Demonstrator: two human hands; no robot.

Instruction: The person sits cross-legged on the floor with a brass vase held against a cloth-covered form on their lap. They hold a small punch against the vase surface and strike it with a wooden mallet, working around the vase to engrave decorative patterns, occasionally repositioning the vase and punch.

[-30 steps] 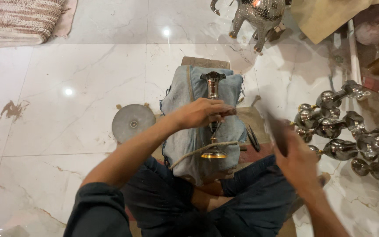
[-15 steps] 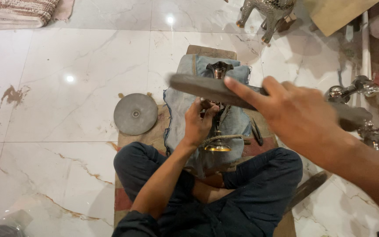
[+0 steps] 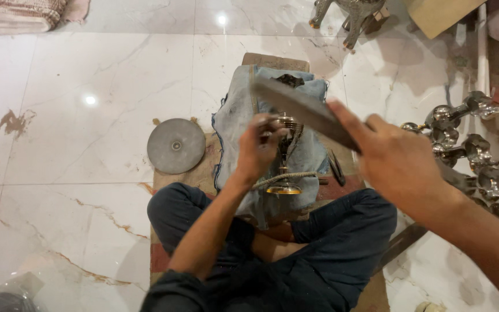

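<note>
You sat cross-legged at the bottom centre of the frame, and both your hands were busy. Your left hand was wrapped tight around the top of the brass lamp stand, which stood upright at the middle of the frame on the blue denim cloth spread over the wooden block. Your right hand was clamped on the long flat metal file, which you held raised and tilted across the upper middle of the frame, just above the stand's top; whether it touched the brass, I could not tell.

A cord looped round the stem just above the stand's bright golden base. That shine suggested the lower part was well dressed already, while the top under your fingers looked to me like the part you were working on.

1 grey round disc lay flat on the mat edge at left of centre, untouched. At the right edge a heap of silvery cast pieces lay on the marble floor, well apart from your hands, so by my reckoning plenty of parts were left. A metal animal figure stood at the top.
</note>
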